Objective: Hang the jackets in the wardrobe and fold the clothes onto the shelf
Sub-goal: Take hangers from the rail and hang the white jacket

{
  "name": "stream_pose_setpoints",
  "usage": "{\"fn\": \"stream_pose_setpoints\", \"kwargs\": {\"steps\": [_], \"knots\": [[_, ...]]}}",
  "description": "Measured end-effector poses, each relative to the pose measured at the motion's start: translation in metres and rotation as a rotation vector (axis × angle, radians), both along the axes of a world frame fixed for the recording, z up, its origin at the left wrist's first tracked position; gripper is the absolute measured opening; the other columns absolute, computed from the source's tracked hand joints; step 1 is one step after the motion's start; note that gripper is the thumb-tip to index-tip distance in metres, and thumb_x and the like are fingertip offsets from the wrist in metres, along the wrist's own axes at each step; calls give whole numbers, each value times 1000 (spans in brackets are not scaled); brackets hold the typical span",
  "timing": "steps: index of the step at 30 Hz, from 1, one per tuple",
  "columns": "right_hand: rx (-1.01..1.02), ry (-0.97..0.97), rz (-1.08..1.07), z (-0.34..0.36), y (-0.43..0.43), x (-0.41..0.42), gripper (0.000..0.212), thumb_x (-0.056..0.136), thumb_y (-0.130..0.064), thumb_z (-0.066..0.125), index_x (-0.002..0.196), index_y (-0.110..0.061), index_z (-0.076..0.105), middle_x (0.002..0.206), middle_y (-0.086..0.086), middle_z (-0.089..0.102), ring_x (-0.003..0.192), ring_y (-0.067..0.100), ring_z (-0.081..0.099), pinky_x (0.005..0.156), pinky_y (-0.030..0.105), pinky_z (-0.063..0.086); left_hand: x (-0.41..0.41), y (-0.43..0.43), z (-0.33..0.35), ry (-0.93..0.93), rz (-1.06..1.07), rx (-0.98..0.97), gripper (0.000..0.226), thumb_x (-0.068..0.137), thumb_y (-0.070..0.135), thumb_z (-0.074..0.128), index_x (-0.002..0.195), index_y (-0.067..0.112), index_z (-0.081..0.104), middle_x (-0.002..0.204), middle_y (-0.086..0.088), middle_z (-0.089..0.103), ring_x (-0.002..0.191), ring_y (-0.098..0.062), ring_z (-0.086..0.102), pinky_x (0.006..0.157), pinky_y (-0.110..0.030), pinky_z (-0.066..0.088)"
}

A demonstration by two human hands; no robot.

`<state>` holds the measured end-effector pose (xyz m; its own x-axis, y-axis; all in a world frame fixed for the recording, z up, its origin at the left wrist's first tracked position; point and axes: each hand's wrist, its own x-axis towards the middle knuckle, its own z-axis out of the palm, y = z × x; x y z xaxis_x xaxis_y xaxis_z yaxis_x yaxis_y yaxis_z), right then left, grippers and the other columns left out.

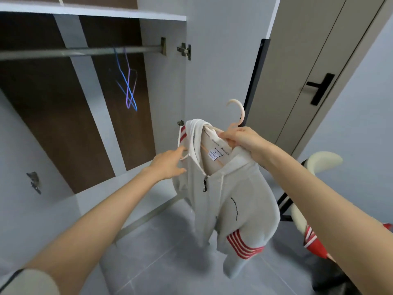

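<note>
i'm gripping the hanger [241, 116] in my right hand [240, 139], resting my open left hand [170, 165] on the jacket [234, 199], and aiming the hook squarely at the rail [85, 51].

Bright, even, cool light; soft focus.
2 coloured hangers [127, 86] are smeared by motion blur; edges are bent by wide-angle distortion; faint shadow is cast on floor [170, 262].
</note>
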<state>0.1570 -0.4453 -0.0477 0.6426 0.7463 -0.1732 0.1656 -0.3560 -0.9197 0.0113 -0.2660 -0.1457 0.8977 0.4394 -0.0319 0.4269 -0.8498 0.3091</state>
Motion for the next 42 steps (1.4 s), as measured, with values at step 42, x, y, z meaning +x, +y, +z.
{"fn": "stream_pose_setpoints", "kwargs": {"steps": [42], "knots": [[206, 193, 202, 38, 566, 224, 20, 93, -1, 55, 78, 2, 67, 57, 3, 58, 53, 10, 53, 63, 20, 50, 162, 467, 125, -303, 476, 459, 65, 100, 31, 43, 154, 21, 9, 161, -2, 4, 148, -26, -3, 119, -46, 3]]}}
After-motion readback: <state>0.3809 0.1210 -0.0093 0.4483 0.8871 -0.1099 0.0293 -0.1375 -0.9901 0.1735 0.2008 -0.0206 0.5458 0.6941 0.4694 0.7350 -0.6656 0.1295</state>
